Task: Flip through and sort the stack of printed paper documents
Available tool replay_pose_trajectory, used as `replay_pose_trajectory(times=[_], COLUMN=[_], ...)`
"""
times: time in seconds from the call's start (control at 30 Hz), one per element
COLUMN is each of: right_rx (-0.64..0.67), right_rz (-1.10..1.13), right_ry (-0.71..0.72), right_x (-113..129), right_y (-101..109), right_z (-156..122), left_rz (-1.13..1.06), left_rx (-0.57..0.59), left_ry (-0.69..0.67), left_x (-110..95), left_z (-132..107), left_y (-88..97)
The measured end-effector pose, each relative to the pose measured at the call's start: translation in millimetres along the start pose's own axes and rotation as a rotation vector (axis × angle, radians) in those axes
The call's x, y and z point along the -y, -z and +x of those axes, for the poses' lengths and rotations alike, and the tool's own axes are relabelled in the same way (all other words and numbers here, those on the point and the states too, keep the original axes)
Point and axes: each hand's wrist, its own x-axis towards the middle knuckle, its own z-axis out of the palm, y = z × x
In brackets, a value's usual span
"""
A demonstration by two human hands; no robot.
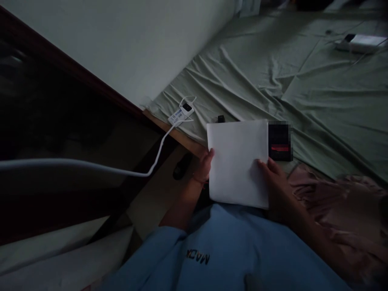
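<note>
White sheet (238,161): thin, light, probably limp paper, pinched at opposite side edges by left hand (204,166) and right hand (274,178), fingers closed on it.

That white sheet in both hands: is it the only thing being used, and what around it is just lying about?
In use:
white sheet, held by the left hand and right hand

Lying about:
white cable with tag
dark box behind the sheet
white device on the green bedsheet
pink cloth
</note>
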Motion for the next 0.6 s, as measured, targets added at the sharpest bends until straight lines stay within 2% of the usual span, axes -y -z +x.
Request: replay_pose_trajectory(times=[0.2,0.3,0.37,0.47,0.53,0.6], right_rx=[-0.041,0.014,-0.012,-0.248,-0.383,-0.331], right_rz=[0.030,-0.141,-0.407,-0.819,-0.972,-1.074], right_ry=[-0.040,0.037,0.178,0.501,0.703,0.835], right_x=[6.1,2.4,1.4,13.4,32.3,55.6], right_y=[-1.6,3.5,6.1,3.0,-5.1,-16.9], right_z=[-15.3,-13.9,-9.0,-0.4,5.9,14.2], left_rz=[-0.097,-0.149,-0.151,-0.126,-0.130,-0.116], left_rx=[0.046,0.105,0.127,0.145,0.175,0.219], left_ry=[0.076,0.185,0.231,0.213,0.192,0.180], left_x=[-11.1,-13.7,-10.9,-5.7,-6.1,-10.9], left_z=[-1.3,4.8,9.3,11.7,9.5,5.1], left_y=[5.2,9.8,9.3,3.2,-2.0,-6.5])
